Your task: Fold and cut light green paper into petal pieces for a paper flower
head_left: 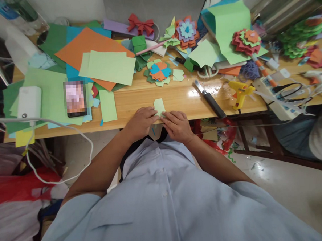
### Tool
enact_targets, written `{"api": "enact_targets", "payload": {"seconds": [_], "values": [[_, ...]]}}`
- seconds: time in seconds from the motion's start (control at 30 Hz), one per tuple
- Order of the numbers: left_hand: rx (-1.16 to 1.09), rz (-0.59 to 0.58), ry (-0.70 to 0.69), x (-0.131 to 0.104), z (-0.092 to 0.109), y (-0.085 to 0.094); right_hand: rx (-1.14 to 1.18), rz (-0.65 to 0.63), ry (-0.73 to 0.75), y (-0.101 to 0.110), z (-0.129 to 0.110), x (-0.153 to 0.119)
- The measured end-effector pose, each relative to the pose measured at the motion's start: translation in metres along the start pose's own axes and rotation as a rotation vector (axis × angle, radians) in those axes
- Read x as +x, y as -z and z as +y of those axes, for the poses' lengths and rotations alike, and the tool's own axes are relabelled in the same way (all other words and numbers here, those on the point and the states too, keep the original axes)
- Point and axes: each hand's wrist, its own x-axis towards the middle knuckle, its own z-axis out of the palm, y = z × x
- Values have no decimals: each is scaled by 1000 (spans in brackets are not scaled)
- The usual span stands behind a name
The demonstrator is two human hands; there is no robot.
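Two hands at the near edge of the wooden table (176,97): left hand (141,122) & right hand (178,126) side by side, fingertips pinching 1 small pale-green paper piece (159,106) flat against the tabletop; 3 finished paper flowers further back, blue-orange (159,71), purple-centred (187,31), red-green (246,40); 1 red paper bow (141,24); 1 yellow glue gun (239,93); 1 black-handled knife (210,99); 1 phone (75,98) at left; loose coloured sheets cover the back; pale tiled floor w/ scraps below.

Phone screen (75,98) blurred; light green paper piece (159,106) lower part hidden under fingers.
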Motion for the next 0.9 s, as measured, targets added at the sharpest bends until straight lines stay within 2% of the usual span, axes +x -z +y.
{"api": "enact_targets", "payload": {"seconds": [0.33, 0.77, 0.9], "values": [[-51, 14, -5, -2, -3, 0, -60, 10, 36, 0, 0, 0], [39, 30, -11, 0, -1, -3, -175, 56, 112, -1, 0, 0], [20, 33, -8, 0, -2, -4, -181, 25, 101, 1, -2, 0]]}}
